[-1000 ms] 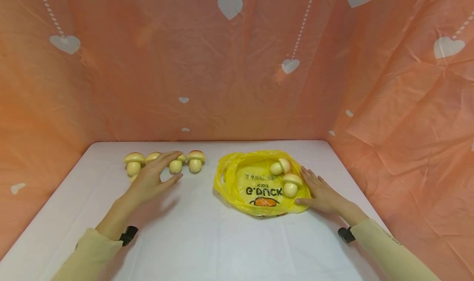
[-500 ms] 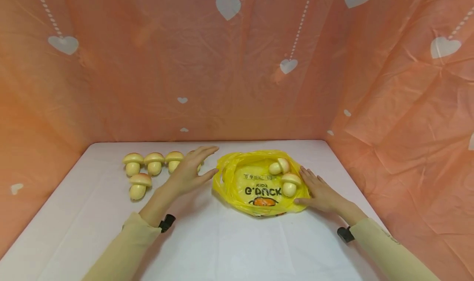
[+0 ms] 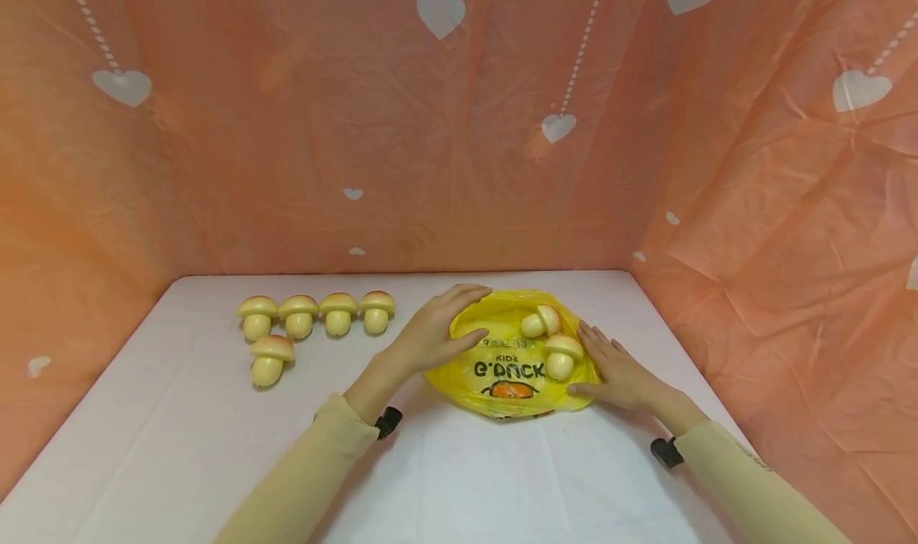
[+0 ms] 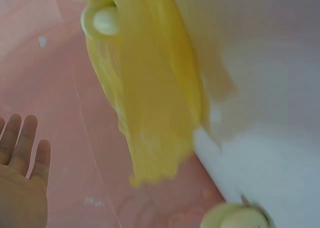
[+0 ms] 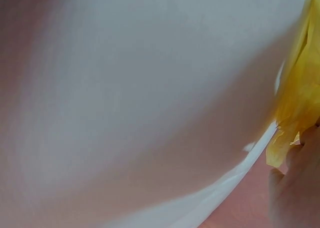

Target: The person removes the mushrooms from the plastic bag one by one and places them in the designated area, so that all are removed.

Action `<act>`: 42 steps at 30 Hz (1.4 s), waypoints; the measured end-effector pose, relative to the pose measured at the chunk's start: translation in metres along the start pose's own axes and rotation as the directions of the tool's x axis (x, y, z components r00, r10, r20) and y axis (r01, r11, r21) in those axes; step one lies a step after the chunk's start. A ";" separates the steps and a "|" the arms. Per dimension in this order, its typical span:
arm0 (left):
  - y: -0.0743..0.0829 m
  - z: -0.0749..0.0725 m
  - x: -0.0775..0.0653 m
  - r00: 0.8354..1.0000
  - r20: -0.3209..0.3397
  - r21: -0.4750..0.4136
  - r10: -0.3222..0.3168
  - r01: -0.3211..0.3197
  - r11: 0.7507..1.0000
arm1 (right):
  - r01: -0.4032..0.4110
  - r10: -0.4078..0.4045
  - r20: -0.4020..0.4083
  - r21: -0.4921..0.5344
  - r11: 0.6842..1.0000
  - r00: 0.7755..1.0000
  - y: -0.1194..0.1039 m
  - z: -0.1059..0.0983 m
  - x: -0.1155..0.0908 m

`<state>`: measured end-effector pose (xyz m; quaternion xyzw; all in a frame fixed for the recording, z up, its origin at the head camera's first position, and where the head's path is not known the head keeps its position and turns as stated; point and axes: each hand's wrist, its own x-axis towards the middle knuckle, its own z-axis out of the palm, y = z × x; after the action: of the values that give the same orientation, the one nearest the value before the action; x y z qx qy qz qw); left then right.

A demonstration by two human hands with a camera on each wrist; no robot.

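A yellow plastic bag (image 3: 466,377) lies on the table with its mouth spread and dark lettering showing. Two toy mushrooms, one at the back (image 3: 540,322) and one nearer (image 3: 562,358), rest on it at the right. My left hand (image 3: 430,333) is over the bag's left edge, fingers extended and thumb apart, holding nothing; whether it touches the plastic I cannot tell. At the bag's right edge my right hand (image 3: 622,373) rests with fingers spread. The left wrist view shows the left hand (image 4: 22,173) with straight fingers beside the yellow bag (image 4: 155,87).
Several more toy mushrooms (image 3: 338,314) stand in a row at the back left of the white table (image 3: 179,440). One more mushroom (image 3: 268,361) is in front of that row. Orange curtains (image 3: 459,170) with pale hearts enclose the table's back and sides.
My left hand has swept right, from above the mushroom row to the bag's left edge, uncovering the mushrooms. The right hand stays at the bag's right side.
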<state>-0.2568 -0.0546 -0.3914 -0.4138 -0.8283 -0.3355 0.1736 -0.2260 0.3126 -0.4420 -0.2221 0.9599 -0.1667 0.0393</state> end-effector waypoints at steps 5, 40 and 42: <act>0.009 0.018 0.014 0.999 0.045 -0.024 -0.001 0.002 1.000 | 0.003 -0.003 0.001 0.000 1.000 1.000 0.000 -0.001 0.000; 0.024 0.117 0.072 0.881 0.464 0.151 -0.088 0.020 0.988 | -0.023 0.024 0.042 -0.025 0.999 0.999 0.003 0.000 0.003; 0.024 0.118 0.072 0.877 0.470 0.162 -0.098 0.024 0.987 | -0.025 0.026 0.039 -0.028 0.999 0.999 0.004 0.000 0.003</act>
<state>-0.2813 0.0795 -0.4256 -0.4428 -0.8812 -0.1652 -0.0150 -0.2297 0.3144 -0.4435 -0.2138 0.9638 -0.1484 0.0574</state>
